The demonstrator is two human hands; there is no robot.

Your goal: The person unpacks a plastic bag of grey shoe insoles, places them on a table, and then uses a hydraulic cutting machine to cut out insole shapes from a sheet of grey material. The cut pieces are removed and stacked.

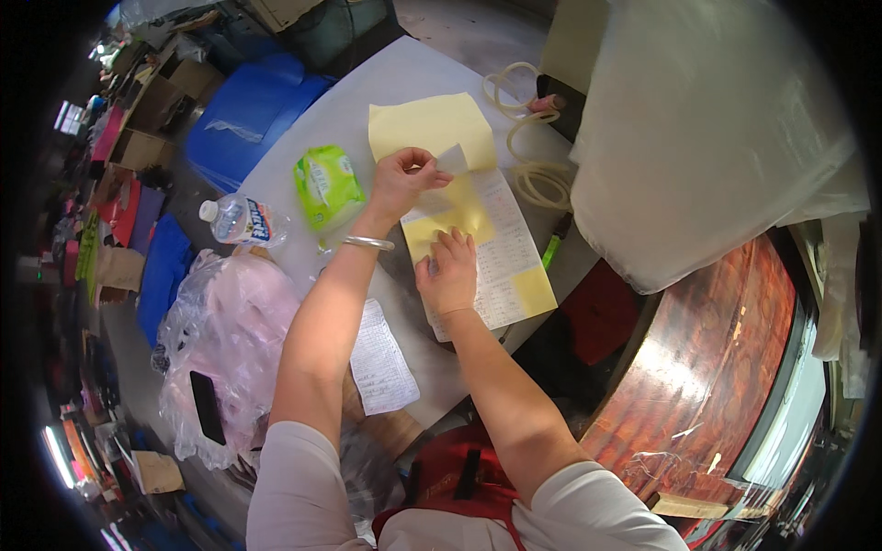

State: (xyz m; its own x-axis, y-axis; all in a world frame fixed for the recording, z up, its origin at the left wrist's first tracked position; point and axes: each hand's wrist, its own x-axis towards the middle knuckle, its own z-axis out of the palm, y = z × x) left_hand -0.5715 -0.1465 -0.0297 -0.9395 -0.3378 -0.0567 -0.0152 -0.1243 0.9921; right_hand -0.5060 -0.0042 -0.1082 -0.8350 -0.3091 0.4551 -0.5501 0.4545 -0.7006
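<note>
A pale worktop (367,101) fills the cluttered room's middle. On it the right hand (448,274) lies flat, fingers spread, pinning a printed form (501,248), thin and limp. Beyond, the left hand (400,181) pinches a light, tear-prone yellow sheet (432,129) at its folded edge.

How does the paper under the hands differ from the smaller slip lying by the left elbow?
The form is larger and partly covered by yellow sheets; the slip is narrower and all white with nothing on it. The form is being handled: the right hand presses on it while the left hand lifts a corner of paper above it; the slip lies untouched. Both lie on the white table and carry rows of writing.
</note>
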